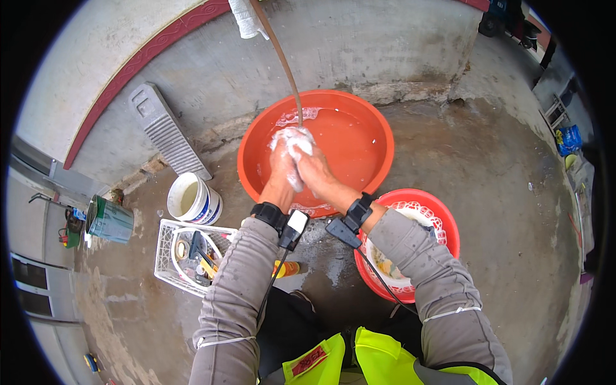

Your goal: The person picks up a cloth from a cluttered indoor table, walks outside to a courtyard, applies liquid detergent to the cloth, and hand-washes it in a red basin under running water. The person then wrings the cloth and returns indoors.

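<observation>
Over the left part of an orange plastic basin (380,178), my two hands are pressed together around a sudsy white wad (302,143). Foam hides whether the wad is cloth or something else. My left hand (281,166) closes on it from the left, foam coating its fingers. Against it from the right lies my right hand (310,166), fingers curled in. Shallow water (344,144) with patches of suds covers the basin's floor. A brown hose (284,57) hangs down from above, and its lower end passes behind my hands.
At lower right is a red basin (452,231) with a white colander-like basket (423,209) in it. To the left stand a white bucket (190,197), a white plastic crate (166,250) of tools and a yellow-orange bottle (287,268). A grey washboard (168,130) leans on the wall.
</observation>
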`<state>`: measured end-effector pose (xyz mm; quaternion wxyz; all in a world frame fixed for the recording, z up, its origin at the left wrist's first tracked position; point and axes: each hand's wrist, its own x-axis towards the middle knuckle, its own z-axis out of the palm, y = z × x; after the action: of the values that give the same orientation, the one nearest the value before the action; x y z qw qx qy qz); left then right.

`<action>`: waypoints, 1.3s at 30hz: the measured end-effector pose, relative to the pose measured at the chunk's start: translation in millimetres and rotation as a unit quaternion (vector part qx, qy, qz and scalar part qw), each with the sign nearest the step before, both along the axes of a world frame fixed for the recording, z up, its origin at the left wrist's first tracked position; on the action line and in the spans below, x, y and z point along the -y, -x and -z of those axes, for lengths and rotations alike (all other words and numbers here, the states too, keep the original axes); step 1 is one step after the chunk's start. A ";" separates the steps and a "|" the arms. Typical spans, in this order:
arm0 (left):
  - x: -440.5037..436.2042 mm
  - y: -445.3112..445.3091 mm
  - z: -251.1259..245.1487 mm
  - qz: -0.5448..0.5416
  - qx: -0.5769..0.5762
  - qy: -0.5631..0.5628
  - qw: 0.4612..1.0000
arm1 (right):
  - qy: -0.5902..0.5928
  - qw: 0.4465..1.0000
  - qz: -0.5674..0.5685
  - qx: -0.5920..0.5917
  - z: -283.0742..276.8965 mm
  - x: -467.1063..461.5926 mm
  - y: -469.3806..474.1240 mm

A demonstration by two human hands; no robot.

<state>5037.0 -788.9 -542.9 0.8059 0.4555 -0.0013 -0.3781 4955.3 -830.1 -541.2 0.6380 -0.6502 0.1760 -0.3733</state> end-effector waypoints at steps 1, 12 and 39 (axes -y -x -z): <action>-5.3 -6.5 -5.1 0.031 -0.050 0.079 0.995 | 0.153 0.988 0.010 -0.004 1.0 -4.6 0.0; -1.7 5.1 14.6 0.014 0.008 0.000 1.000 | -0.033 0.998 0.046 -0.032 18.0 0.9 -12.2; -10.1 1.1 -13.5 0.072 -0.072 0.139 0.985 | -0.071 0.997 -0.029 0.024 -1.1 -10.6 -0.1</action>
<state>5035.9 -778.8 -529.5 0.8300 0.3093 -0.0286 -0.4632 4955.4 -819.5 -540.1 0.6973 -0.5988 0.1679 -0.3565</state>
